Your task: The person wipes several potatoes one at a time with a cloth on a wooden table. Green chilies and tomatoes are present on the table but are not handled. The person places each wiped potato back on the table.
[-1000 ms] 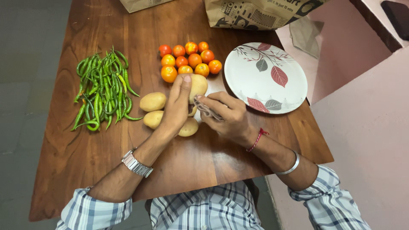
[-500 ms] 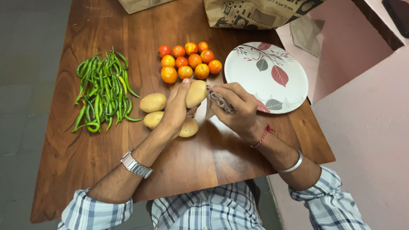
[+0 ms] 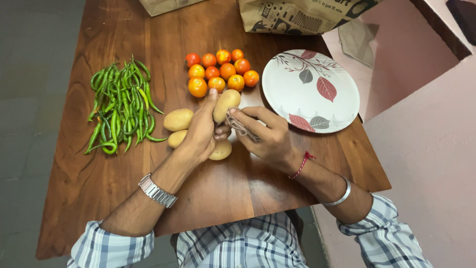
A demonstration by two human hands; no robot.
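sleeves: blue-and-white checked cloth is seen at the near edge of the frame, below the worktop [image 3: 124, 208].
wrists: a metal watch [image 3: 157, 190] is worn on the left, a metal bangle [image 3: 340, 194] and red thread [image 3: 301, 164] on the right.
left hand [image 3: 198, 133]: raised over the middle of the worktop; fingers are wrapped round a potato [image 3: 225, 103], thumb tip laid along its upper left side.
potato: held clear of the wood, tilted, its top end close to the tomatoes.
right hand [image 3: 265, 136]: fingers are closed on a bunched brownish cloth [image 3: 239, 126], which is pressed to the lower right side of the held potato.
loose potatoes: three are left on the worktop, one [image 3: 178, 119] left of the left hand, one [image 3: 177, 138] partly hidden under it, one [image 3: 221, 149] below the fingers.
green chillies [image 3: 120, 105]: heaped toward the left edge, well apart from the hands.
tomatoes [image 3: 221, 72]: orange-red cluster is placed past the hands, toward the far edge.
plate [image 3: 342, 106]: round, white with a red and grey leaf pattern, set at the right edge, just beside the right hand.
paper bags: one printed brown bag [image 3: 297, 15] is stood at the far right corner, a second [image 3: 163, 5] at the far edge, cut off by the frame.
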